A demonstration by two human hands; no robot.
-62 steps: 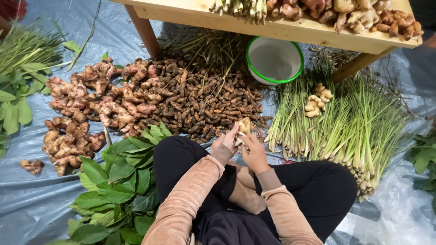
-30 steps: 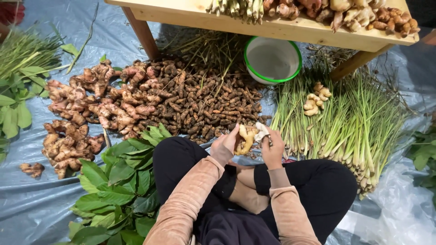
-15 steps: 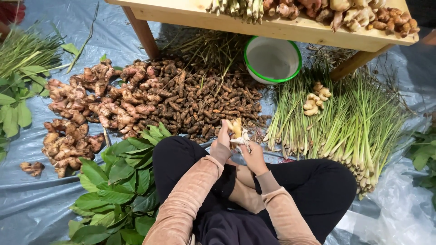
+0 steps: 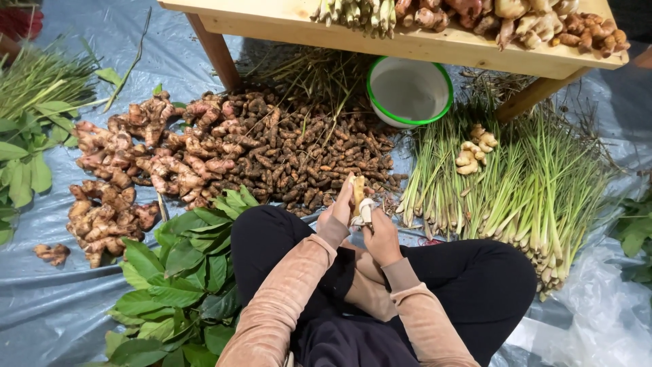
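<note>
I sit cross-legged in black trousers on a grey plastic sheet [image 4: 81,299]. My left hand [image 4: 337,211] holds a small yellowish piece of root [image 4: 357,187] upright above my knees. My right hand [image 4: 380,234] is closed around a small pale-handled tool [image 4: 365,212] pressed against the lower part of that root. Just beyond my hands lies a big heap of small dark brown rhizomes [image 4: 305,153].
Pinkish ginger-like roots [image 4: 146,153] lie left of the dark heap. Green leaves [image 4: 183,272] sit by my left knee. Lemongrass stalks [image 4: 530,190] spread to the right. A white bowl with a green rim [image 4: 409,92] stands under a wooden table [image 4: 407,41] loaded with roots.
My right hand swung out to the right about a second ago, then came back against the root. The root stays in my left hand.
</note>
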